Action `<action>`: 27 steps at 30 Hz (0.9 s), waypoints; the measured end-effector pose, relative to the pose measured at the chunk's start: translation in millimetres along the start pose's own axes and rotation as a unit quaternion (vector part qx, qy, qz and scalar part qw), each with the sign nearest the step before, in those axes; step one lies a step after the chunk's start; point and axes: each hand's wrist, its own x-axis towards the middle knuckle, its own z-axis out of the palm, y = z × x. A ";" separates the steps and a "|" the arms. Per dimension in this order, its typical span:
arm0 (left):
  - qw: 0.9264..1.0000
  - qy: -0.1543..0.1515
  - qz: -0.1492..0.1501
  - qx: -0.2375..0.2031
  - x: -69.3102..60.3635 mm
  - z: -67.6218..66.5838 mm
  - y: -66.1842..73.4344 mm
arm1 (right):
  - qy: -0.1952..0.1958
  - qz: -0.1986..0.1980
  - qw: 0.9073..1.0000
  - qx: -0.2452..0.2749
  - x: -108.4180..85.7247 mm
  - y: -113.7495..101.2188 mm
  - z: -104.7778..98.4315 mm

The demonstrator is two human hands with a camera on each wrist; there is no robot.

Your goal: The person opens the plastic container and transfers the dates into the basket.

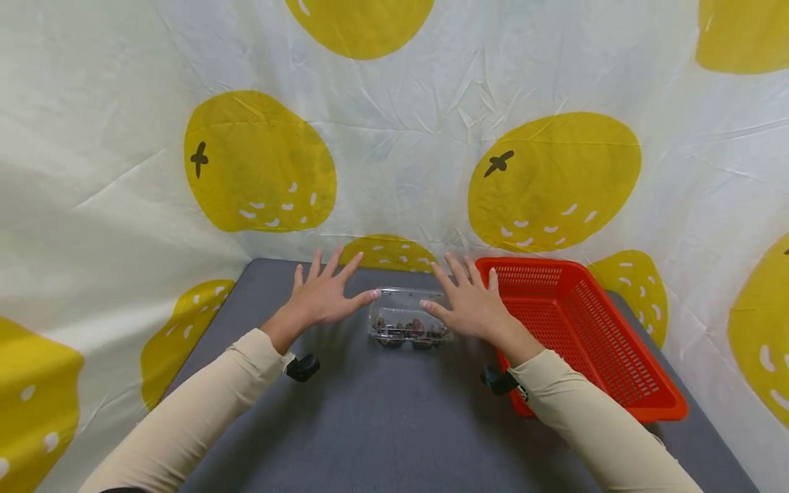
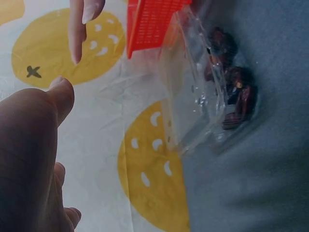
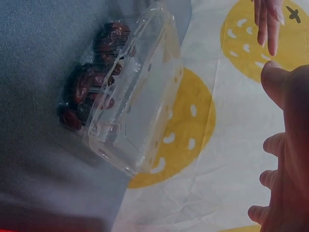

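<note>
One clear container [image 1: 402,311] between both hands [image 1: 323,298] [image 1: 473,307]

One clear container [image 1: 401,301], one basket [image 1: 616,335], one table [image 1: 394,418].

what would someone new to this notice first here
Probably the bright red basket on the right of the grey table, and the big yellow prints across the white cloth behind it. Next come the left hand and right hand, both spread open, with a clear container of dark reddish pieces roughly between them in the head view.
</note>
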 end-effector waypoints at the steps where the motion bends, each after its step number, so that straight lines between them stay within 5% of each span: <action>1: 1.000 0.000 0.000 -0.001 0.1 1.3 -0.4 | 0.001 -0.001 1.000 -0.001 0.1 -0.2 1.2; 27: 1.000 0.007 0.012 -0.015 -2.3 30.7 -5.2 | 0.004 -0.013 1.000 -0.004 -0.1 -13.2 25.8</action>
